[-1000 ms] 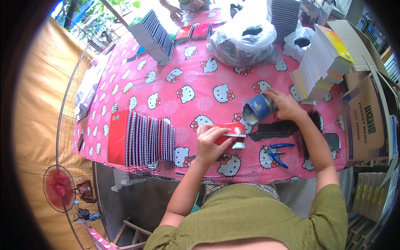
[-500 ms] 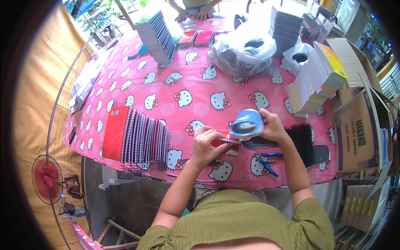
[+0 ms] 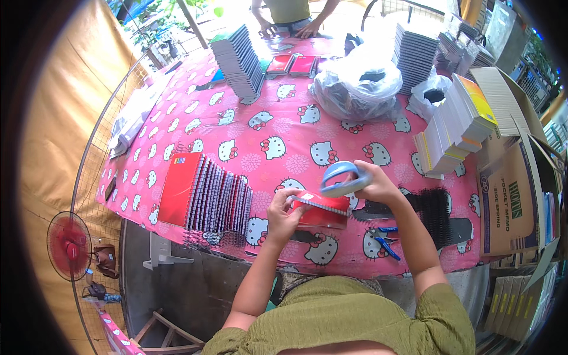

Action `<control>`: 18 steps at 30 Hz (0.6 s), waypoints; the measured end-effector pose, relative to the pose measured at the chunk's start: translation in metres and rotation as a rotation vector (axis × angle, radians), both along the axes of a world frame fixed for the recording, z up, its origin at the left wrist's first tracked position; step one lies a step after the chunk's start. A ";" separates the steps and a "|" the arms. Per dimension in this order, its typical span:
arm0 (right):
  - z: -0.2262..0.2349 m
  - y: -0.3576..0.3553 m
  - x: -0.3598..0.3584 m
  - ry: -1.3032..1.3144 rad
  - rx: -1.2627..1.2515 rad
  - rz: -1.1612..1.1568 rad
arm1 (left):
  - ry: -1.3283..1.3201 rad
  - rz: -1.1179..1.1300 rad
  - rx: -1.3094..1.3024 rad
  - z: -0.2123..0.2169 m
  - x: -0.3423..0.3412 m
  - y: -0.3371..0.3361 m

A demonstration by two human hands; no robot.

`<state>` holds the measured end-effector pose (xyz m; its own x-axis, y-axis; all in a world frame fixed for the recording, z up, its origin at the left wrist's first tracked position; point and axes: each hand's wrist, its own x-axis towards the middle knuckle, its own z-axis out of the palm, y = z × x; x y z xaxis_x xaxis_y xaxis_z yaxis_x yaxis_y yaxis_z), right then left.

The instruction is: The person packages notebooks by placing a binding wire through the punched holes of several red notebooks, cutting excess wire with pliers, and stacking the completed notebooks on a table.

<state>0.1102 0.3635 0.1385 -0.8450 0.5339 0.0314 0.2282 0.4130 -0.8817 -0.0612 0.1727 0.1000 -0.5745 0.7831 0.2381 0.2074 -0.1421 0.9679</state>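
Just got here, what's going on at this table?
Someone's left hand holds a small red notebook at the table's near edge. Their right hand holds a blue hollow object just above it; exact kind unclear. Blue-handled pliers lie to the notebook's right, red spiral notebooks stand in a row to its left. Another person is across the table.

is a broad table (image 3: 248, 131) draped in a pink cat-print tablecloth (image 3: 251, 162). carries a leaning row of red spiral notebooks (image 3: 182, 190) at left and a tall spiral-notebook stack (image 3: 236, 70) farther back. holds translucent plastic bags (image 3: 346, 97) toward the far side, piled paper pads (image 3: 441, 142) at right, and, nearer, black binding coils (image 3: 436, 219) beside blue-handled pliers (image 3: 389, 248).
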 end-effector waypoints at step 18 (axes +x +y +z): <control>0.021 0.023 -0.046 0.085 -0.094 0.111 | -0.408 -0.079 0.080 -0.020 -0.031 0.029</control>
